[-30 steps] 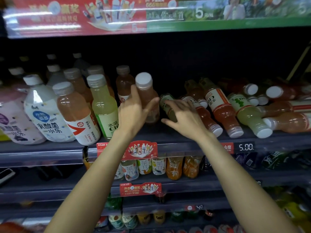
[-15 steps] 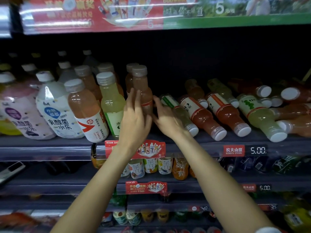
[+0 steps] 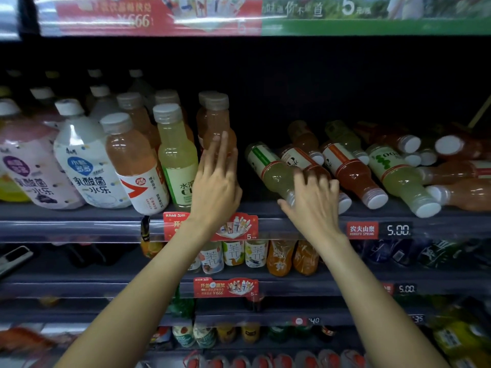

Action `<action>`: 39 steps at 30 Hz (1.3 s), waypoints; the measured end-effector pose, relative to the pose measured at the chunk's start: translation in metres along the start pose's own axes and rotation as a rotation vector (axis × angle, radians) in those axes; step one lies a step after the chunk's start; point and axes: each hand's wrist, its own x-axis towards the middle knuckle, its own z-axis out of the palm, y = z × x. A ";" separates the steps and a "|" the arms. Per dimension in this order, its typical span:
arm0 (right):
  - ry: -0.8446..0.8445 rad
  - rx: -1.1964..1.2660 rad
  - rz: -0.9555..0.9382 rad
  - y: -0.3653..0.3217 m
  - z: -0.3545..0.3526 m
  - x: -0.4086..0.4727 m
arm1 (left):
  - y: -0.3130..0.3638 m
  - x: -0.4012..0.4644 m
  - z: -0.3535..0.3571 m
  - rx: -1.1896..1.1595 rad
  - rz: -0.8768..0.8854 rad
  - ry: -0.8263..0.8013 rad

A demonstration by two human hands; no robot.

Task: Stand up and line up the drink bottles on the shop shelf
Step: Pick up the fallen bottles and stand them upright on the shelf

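Note:
An upright orange drink bottle (image 3: 216, 120) stands mid-shelf, just in front of another like it. My left hand (image 3: 215, 184) touches its lower body with straight fingers. To its right, several bottles lie on their sides, caps toward me. My right hand (image 3: 314, 205) covers the cap end of the nearest one, a pale green bottle (image 3: 268, 168); the thumb is under its neck and the fingers curl over it. Beside it lie a red-orange bottle (image 3: 353, 176) and another green bottle (image 3: 398, 179).
Upright bottles fill the shelf's left: a green one (image 3: 176, 155), an orange one (image 3: 134, 160), a white one (image 3: 85, 160). The shelf rim (image 3: 79, 227) carries price tags (image 3: 396, 230). Lower shelves hold more drinks. A gap lies between the two hands.
My right hand has moved right, away from the upright bottle, onto the lying green bottle's cap end. My left hand stays against the upright orange bottle.

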 end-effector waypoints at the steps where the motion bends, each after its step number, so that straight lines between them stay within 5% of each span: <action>1: 0.022 -0.014 0.012 0.001 0.002 -0.001 | 0.000 0.000 0.001 0.004 0.001 -0.003; 7: 0.157 0.244 0.138 0.009 0.004 -0.003 | 0.001 0.001 -0.003 -0.180 0.126 0.142; 9: 0.180 0.439 0.187 0.010 -0.002 -0.002 | 0.012 0.007 -0.005 -0.251 0.201 0.080; 12: 0.271 0.670 0.172 0.008 -0.016 0.008 | 0.035 0.016 -0.004 -0.363 0.111 -0.035; 15: 0.333 0.834 0.157 0.004 -0.032 0.030 | 0.043 0.028 0.002 -0.470 0.010 0.015; 20: 0.153 1.100 0.156 -0.006 -0.034 0.081 | 0.040 0.050 0.004 -0.513 -0.116 0.083; 23: -0.090 1.152 0.151 -0.017 -0.033 0.099 | 0.038 0.050 0.000 -0.490 -0.116 0.107; 29: -0.217 1.175 0.095 -0.034 -0.016 0.117 | 0.012 0.021 -0.007 -0.253 -0.124 0.234; 39: -0.115 1.074 0.043 -0.062 0.035 0.077 | 0.003 0.001 -0.004 -0.035 -0.094 0.031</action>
